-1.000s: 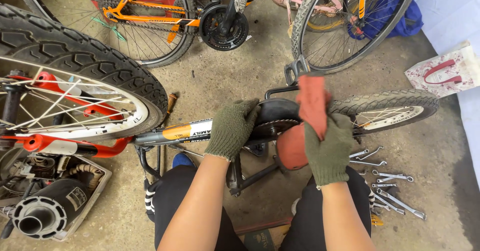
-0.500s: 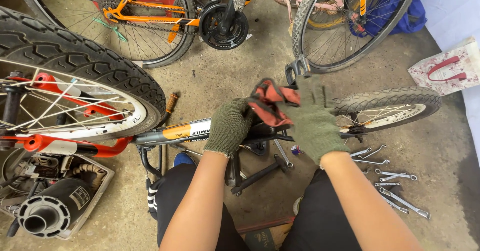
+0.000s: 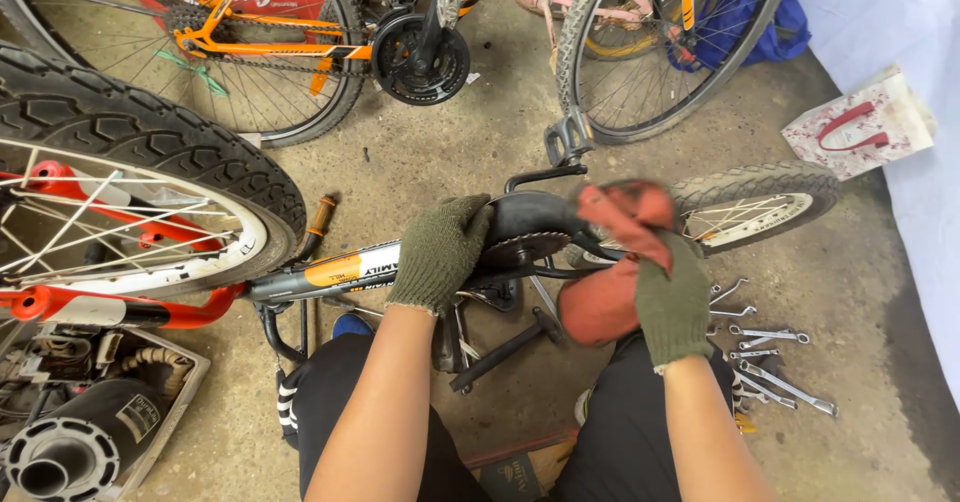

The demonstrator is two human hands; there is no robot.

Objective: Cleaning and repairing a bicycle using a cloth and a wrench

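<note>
Clamped on the frame (image 3: 345,270), the left hand (image 3: 440,252) steadies the bike while the right hand (image 3: 672,297), blurred, apparently grips a red rag (image 3: 612,262) against the chainguard (image 3: 530,224).

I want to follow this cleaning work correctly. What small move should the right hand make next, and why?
Probably draw the red rag along the black chain guard once more: the right hand presses it there while the left hand steadies the bike frame.

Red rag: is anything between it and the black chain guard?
Nothing visible does. The right hand holds the red rag right against the black chain guard, while the left hand grips the frame tube beside it.
</note>
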